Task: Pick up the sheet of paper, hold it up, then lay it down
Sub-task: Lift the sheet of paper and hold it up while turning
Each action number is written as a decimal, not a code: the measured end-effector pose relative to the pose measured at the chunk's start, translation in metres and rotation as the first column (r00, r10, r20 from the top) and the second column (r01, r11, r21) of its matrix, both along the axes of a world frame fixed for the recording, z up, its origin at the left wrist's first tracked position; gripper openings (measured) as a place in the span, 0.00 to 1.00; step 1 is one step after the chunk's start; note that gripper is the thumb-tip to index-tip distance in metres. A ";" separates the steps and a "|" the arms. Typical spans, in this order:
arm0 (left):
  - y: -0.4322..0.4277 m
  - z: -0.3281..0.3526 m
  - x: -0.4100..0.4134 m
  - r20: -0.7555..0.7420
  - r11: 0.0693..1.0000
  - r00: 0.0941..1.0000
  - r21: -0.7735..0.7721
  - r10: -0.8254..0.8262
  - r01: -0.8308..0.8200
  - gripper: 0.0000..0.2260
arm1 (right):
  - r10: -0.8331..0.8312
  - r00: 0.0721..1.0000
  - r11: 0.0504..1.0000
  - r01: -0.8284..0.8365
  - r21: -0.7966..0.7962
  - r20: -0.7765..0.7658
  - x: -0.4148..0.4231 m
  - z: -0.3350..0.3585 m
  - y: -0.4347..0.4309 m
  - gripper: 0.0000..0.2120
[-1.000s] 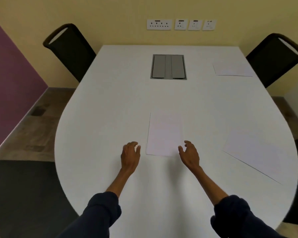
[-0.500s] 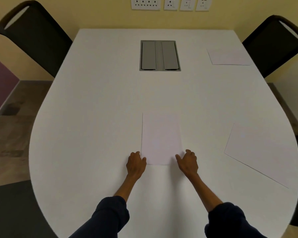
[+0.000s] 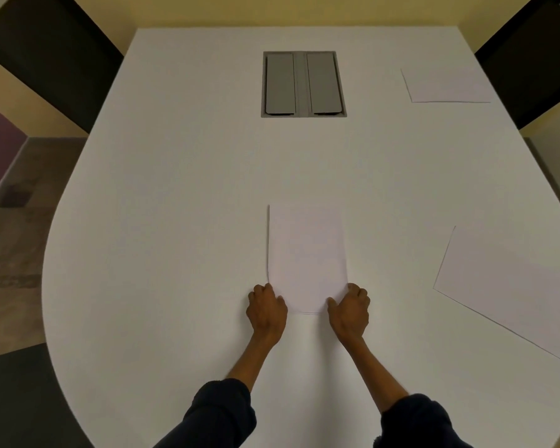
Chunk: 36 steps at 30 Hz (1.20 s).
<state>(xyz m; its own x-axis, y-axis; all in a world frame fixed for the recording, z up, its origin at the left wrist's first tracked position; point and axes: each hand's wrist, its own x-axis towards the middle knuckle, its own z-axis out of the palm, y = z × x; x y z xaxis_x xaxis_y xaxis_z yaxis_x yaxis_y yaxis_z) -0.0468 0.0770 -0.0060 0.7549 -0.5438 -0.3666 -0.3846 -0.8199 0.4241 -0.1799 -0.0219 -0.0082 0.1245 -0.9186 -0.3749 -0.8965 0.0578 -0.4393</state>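
Over the last second my hands have closed in from just short of the sheet of paper [image 3: 307, 257] to its near corners. My left hand [image 3: 266, 310] now sits on the near left corner and my right hand [image 3: 349, 310] on the near right corner, each with curled fingers at the sheet's side edge and a thumb lying over the top of the paper. I take this as a pinch forming on both corners, though I cannot tell whether the fingertips have got under the edge yet. So the reach is done and the pick-up is starting; holding it up and laying it down are still to come.

The sheet lies flat on the white table [image 3: 175, 237], in the near middle, long side running away from me. It is plain white, with no crease that I can see. Its near edge between my hands shows a faint shadow line and the near corners look slightly rounded in, which may mean that end is just starting to lift.

Two other sheets lie well apart: one at the near right [image 3: 511, 286], one at the far right [image 3: 446, 85].
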 end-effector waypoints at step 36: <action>0.090 0.155 -0.013 -0.171 0.616 0.907 -0.685 0.384 -0.390 0.08 | -0.145 0.487 0.975 0.218 0.041 0.861 0.001 0.136 0.039 0.02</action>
<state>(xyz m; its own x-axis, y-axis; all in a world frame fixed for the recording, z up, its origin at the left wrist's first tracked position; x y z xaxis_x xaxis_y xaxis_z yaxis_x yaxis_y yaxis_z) -0.0601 0.1667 0.1489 0.9548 -0.2968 -0.0167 -0.0960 -0.3610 0.9276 -0.1787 0.0169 0.1282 0.1773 -0.9767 -0.1207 -0.0528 0.1131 -0.9922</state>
